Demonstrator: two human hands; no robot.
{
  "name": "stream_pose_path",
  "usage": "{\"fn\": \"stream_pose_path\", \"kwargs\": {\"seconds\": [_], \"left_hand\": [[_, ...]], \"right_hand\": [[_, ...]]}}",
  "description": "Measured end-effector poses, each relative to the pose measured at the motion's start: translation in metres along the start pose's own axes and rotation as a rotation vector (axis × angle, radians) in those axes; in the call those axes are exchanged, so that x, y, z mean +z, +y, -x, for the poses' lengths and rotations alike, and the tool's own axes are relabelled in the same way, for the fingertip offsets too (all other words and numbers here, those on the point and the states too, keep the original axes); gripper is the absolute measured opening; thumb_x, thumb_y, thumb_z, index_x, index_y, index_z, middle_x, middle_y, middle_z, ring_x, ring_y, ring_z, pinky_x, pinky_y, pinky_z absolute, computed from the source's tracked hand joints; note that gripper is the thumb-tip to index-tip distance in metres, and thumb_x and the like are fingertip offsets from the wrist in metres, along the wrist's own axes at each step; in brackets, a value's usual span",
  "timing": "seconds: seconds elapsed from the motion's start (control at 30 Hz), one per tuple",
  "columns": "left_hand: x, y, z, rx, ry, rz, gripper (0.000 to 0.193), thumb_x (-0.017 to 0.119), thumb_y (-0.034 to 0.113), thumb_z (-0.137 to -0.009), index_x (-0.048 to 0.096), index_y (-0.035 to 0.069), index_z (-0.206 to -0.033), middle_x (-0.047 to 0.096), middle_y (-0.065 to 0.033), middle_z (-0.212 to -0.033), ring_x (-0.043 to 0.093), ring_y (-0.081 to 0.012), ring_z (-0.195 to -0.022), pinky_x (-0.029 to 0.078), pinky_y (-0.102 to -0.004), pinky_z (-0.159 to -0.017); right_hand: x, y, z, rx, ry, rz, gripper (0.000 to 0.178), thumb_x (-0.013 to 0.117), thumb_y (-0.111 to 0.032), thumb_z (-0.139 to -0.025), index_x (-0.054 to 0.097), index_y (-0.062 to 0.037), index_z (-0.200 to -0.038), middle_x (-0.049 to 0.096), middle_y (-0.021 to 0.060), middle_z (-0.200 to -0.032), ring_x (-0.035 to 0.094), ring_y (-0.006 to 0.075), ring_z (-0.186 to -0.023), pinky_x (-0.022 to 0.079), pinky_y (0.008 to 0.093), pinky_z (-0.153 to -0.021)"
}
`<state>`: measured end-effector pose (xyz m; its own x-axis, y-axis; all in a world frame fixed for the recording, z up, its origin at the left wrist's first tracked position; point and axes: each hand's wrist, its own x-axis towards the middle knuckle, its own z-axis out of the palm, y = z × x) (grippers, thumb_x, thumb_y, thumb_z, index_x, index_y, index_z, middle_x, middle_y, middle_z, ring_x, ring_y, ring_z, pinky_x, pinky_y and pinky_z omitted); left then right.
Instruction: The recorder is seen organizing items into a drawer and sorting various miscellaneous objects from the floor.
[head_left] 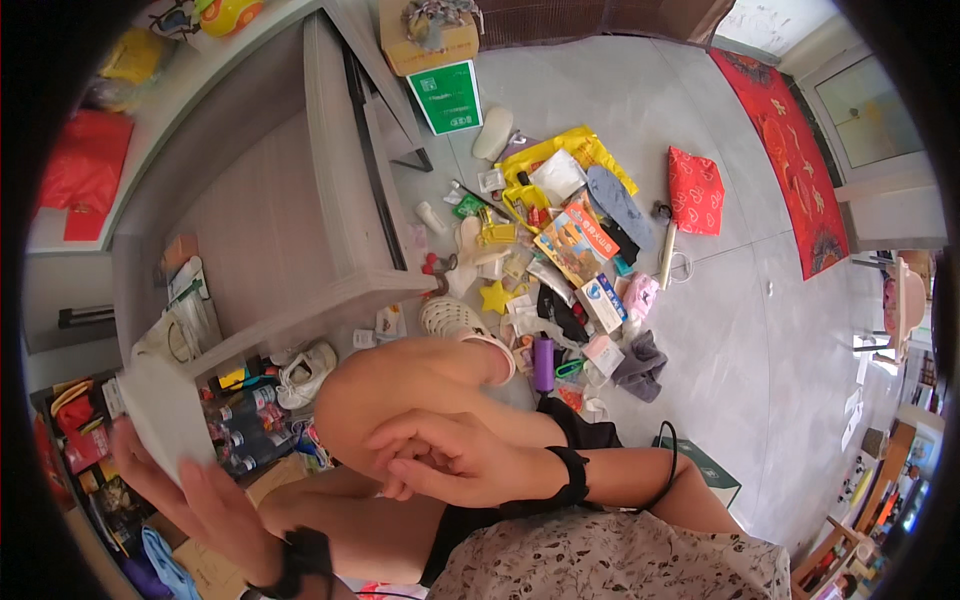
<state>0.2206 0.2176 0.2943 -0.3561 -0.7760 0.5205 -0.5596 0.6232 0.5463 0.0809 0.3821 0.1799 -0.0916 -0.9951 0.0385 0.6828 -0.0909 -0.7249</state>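
Observation:
At the lower left my left hand [215, 515] has its thumb and fingers around a white, flat-sided, box-like thing [168, 412], blurred by motion. It is at the near corner of a pulled-out grey wooden drawer [255, 190]. Inside that corner lie a pale cloth-like bag [180, 335], some papers and a small orange-brown box [180, 250]. My right hand [445, 460] hovers over my bent leg, fingers loosely curled and apart, with nothing visible in it. A black band is on each wrist.
A mixed heap surrounds a picture box [577, 240], a yellow bag [580, 150], a grey-blue insole [618, 205] and a purple cylinder [543, 362]. White shoes [305, 375] and bottles [250, 430] lie below the drawer. A green-and-white box [445, 97] stands beyond; a red patterned bag [695, 190] lies right.

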Motion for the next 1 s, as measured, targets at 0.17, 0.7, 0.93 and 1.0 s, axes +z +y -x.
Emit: {"fn": "stream_pose_path", "kwargs": {"seconds": [0.17, 0.7, 0.93, 1.0], "left_hand": [[0.03, -0.008, -0.065, -0.027, -0.408, 0.198, 0.053, 0.061, 0.011, -0.091, 0.04, 0.001, -0.139, 0.049, -0.0127, -0.132, 0.047, -0.0194, -0.121, 0.037, -0.0309, -0.101], [0.117, -0.014, -0.126, -0.282, -1.394, 0.038, 0.047, 0.06, -0.01, -0.075, 0.05, 0.001, -0.12, 0.055, -0.0058, -0.115, 0.055, -0.0133, -0.106, 0.043, -0.0236, -0.089], [0.128, -0.027, -0.131, -0.265, -1.562, -0.108, 0.046, 0.062, -0.009, -0.076, 0.052, 0.001, -0.12, 0.056, -0.0054, -0.12, 0.056, -0.0174, -0.112, 0.045, -0.0272, -0.093], [0.127, -0.026, -0.132, -0.221, -1.588, -0.133, 0.044, 0.062, -0.007, -0.078, 0.053, 0.002, -0.12, 0.056, -0.005, -0.122, 0.056, -0.0178, -0.112, 0.045, -0.028, -0.094]], "right_hand": [[0.009, 0.003, -0.007, -0.028, -0.009, 0.038, 0.029, 0.049, -0.005, -0.099, 0.047, 0.0012, -0.126, 0.063, 0.0084, -0.098, 0.067, 0.0126, -0.085, 0.056, 0.0244, -0.073], [0.009, 0.006, -0.004, 0.017, -0.084, 0.044, 0.02, 0.049, -0.009, -0.1, 0.051, -0.0003, -0.118, 0.063, 0.0088, -0.097, 0.066, 0.0112, -0.082, 0.054, 0.0237, -0.072], [-0.119, 0.004, 0.044, 0.178, 0.273, 0.602, 0.027, 0.059, -0.014, -0.095, 0.057, -0.0035, -0.12, 0.063, 0.0059, -0.107, 0.06, 0.0138, -0.101, 0.049, 0.0293, -0.086], [-0.193, 0.022, 0.096, 0.266, 0.672, 0.818, 0.027, 0.059, -0.014, -0.095, 0.057, -0.0017, -0.118, 0.065, 0.009, -0.104, 0.062, 0.0163, -0.096, 0.051, 0.0299, -0.083]]}}
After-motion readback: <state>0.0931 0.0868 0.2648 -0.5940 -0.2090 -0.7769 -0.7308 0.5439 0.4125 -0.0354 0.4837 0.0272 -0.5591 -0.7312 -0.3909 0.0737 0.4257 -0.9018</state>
